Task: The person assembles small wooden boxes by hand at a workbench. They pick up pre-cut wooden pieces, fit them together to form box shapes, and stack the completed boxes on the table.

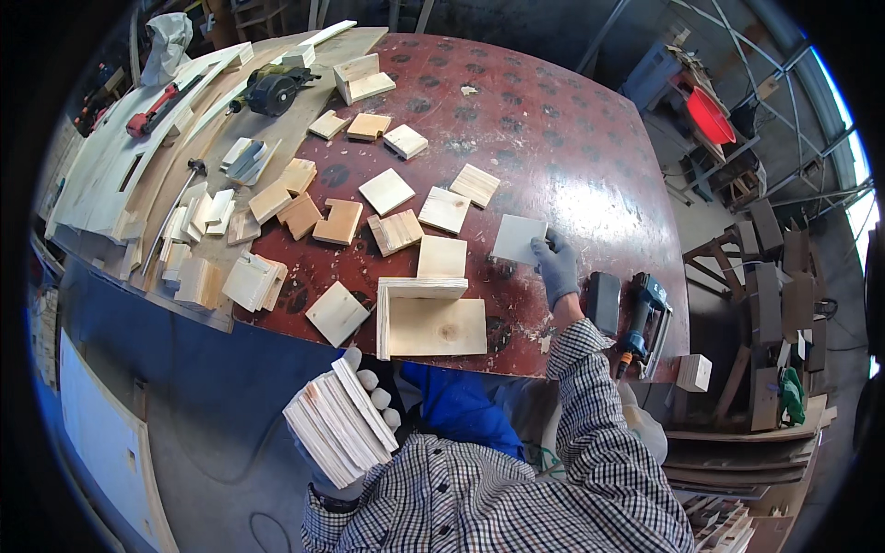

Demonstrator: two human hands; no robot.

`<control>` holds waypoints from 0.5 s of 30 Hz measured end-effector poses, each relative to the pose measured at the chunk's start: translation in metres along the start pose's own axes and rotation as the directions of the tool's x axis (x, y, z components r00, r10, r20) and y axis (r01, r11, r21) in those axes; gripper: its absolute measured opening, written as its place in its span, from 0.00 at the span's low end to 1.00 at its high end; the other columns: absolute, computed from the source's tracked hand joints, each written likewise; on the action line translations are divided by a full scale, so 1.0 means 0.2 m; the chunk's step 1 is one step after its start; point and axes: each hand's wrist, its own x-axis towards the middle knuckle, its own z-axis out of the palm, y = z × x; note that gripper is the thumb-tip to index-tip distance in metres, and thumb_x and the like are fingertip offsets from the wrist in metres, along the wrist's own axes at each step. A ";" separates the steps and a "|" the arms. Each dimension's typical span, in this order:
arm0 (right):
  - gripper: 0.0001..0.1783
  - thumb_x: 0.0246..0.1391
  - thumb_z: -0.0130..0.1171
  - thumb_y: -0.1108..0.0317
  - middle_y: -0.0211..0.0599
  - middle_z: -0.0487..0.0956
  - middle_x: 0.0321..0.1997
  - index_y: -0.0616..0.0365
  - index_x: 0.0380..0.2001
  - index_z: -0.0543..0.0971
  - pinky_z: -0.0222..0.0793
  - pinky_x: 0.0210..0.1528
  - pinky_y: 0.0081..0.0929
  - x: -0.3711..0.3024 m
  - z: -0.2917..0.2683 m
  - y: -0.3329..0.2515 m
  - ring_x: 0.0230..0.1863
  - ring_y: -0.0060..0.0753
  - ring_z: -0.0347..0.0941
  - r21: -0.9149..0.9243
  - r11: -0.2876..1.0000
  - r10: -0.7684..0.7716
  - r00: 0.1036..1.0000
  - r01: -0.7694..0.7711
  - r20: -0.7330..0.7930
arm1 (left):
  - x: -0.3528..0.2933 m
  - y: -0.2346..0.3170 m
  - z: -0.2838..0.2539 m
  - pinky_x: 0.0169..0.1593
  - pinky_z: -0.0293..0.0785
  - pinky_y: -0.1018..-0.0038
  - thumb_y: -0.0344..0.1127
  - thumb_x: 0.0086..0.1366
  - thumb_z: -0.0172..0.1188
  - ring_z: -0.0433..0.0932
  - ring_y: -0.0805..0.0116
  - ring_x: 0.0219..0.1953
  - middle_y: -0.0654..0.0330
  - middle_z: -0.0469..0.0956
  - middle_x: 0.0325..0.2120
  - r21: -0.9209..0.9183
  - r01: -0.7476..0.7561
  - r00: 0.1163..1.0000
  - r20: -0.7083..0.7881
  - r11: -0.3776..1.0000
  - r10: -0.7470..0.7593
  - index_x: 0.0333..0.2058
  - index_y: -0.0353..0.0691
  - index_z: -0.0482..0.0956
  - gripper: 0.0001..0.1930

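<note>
My left hand, in a pale glove, is closed round a stack of plywood pieces held close to my body at the table's front edge. Its fingertips show along the stack's right side; the rest is hidden. On the dark red table, my right hand, in a grey glove, pinches the right edge of a pale grey square board. Left of it lie loose square wood pieces. An L-shaped wooden assembly stands near the front edge, between my hands.
Right of my right hand lie a dark case and a nail gun. Notched wood blocks, a hammer, a circular saw and a red tool lie leftward. A wood block sits off the right corner.
</note>
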 end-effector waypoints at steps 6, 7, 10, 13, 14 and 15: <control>0.26 0.59 0.64 0.52 0.50 0.79 0.61 0.46 0.60 0.80 0.66 0.66 0.57 0.18 0.25 -0.17 0.66 0.54 0.74 -0.967 0.256 -0.068 0.998 -0.001 -0.019 | -0.01 0.07 0.00 0.69 0.71 0.48 0.59 0.77 0.53 0.75 0.46 0.66 0.45 0.72 0.66 -0.005 -0.065 0.998 0.006 0.998 0.065 0.78 0.37 0.49 0.44; 0.29 0.59 0.65 0.48 0.45 0.80 0.61 0.43 0.62 0.79 0.67 0.65 0.57 0.23 0.25 -0.19 0.66 0.53 0.73 -0.975 0.206 -0.183 0.982 0.087 0.049 | -0.01 0.07 -0.01 0.69 0.71 0.48 0.59 0.77 0.53 0.75 0.46 0.66 0.45 0.72 0.66 -0.005 -0.070 0.998 0.003 0.998 0.070 0.78 0.36 0.50 0.44; 0.29 0.60 0.65 0.45 0.41 0.79 0.63 0.43 0.62 0.79 0.67 0.66 0.54 0.36 0.38 -0.18 0.65 0.53 0.73 -0.784 0.427 -0.293 0.889 0.450 0.351 | 0.01 0.08 -0.04 0.68 0.71 0.48 0.60 0.77 0.54 0.75 0.46 0.66 0.44 0.72 0.65 -0.008 -0.076 0.997 -0.010 0.997 0.076 0.77 0.36 0.52 0.43; 0.33 0.62 0.65 0.43 0.44 0.80 0.61 0.46 0.65 0.77 0.68 0.65 0.49 0.36 0.56 -0.21 0.63 0.49 0.75 -0.651 0.276 -0.349 0.705 0.707 0.617 | 0.03 0.09 -0.03 0.67 0.72 0.48 0.60 0.76 0.55 0.75 0.46 0.65 0.45 0.73 0.64 0.005 -0.077 0.996 -0.052 0.997 0.077 0.77 0.36 0.53 0.43; 0.34 0.61 0.65 0.41 0.44 0.80 0.61 0.47 0.64 0.78 0.68 0.65 0.48 0.34 0.62 -0.25 0.63 0.50 0.75 -0.634 0.271 -0.308 0.689 0.724 0.656 | 0.02 0.09 -0.03 0.67 0.72 0.48 0.59 0.77 0.55 0.75 0.46 0.64 0.44 0.73 0.64 0.012 -0.089 0.994 -0.055 0.996 0.089 0.77 0.36 0.53 0.43; 0.34 0.60 0.66 0.39 0.44 0.80 0.60 0.47 0.63 0.79 0.68 0.65 0.47 0.31 0.67 -0.29 0.63 0.50 0.75 -0.618 0.267 -0.262 0.672 0.740 0.692 | 0.01 0.09 -0.02 0.67 0.72 0.48 0.59 0.77 0.55 0.75 0.46 0.64 0.44 0.73 0.64 0.016 -0.098 0.993 -0.060 0.995 0.099 0.77 0.36 0.53 0.43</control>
